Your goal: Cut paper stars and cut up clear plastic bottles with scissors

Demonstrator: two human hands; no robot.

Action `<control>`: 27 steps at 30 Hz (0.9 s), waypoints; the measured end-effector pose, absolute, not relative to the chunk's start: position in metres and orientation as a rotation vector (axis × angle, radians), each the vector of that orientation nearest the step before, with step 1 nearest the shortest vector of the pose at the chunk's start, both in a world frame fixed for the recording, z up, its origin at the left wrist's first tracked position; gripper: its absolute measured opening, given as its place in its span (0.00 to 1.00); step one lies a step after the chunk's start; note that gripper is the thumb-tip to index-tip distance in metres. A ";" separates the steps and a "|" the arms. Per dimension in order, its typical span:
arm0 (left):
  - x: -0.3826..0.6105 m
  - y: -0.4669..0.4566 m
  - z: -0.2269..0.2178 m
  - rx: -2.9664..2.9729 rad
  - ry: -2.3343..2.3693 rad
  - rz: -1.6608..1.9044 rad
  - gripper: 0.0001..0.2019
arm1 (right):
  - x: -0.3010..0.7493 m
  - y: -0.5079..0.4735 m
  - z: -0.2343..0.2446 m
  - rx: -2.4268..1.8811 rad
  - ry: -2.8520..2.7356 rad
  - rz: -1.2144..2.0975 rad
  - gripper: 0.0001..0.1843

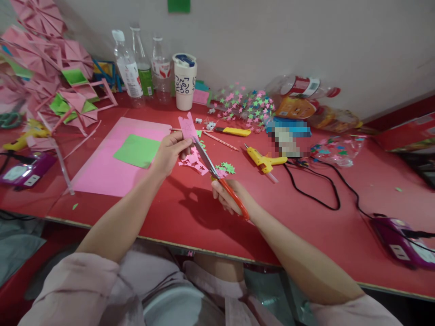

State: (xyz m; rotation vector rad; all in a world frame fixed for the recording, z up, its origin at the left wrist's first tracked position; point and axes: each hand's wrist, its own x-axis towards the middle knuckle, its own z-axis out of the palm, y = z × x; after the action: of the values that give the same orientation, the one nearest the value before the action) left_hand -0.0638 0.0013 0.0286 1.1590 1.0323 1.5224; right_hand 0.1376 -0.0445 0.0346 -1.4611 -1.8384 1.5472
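My left hand [172,151] pinches a small piece of pink paper [188,127] that has notched upper edges and faint drawn lines. My right hand [227,195] is wrapped round the red-orange handles of a pair of scissors [234,199], whose blades point up and left to the lower edge of the paper. Whether the blades touch the paper I cannot tell. Below the blades lie pink paper scraps [193,162] and a small pile of green paper stars [227,168]. A green paper square [137,151] rests on a large pink sheet [102,176] left of my hands.
A yellow glue gun [265,158] with a black cord and a yellow cutter knife [238,131] lie right of the scissors. Bottles [128,68] and a white cup [184,83] stand by the wall. Pink folded-paper work [71,63] fills the left. A purple power strip [397,237] sits right.
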 end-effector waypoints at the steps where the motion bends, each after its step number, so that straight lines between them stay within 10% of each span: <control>1: -0.064 0.001 0.029 1.156 1.028 1.524 0.07 | 0.138 -0.044 0.035 -1.463 -1.840 1.549 0.27; 27: -0.068 0.003 0.028 1.195 1.021 1.553 0.09 | 0.141 -0.034 0.027 -1.488 -1.806 1.642 0.30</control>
State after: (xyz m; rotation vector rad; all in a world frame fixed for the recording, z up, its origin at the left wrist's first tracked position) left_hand -0.0684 0.0028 0.0284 1.1953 1.0210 1.5530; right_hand 0.1412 -0.0337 0.0265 -1.4885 -1.8064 1.6424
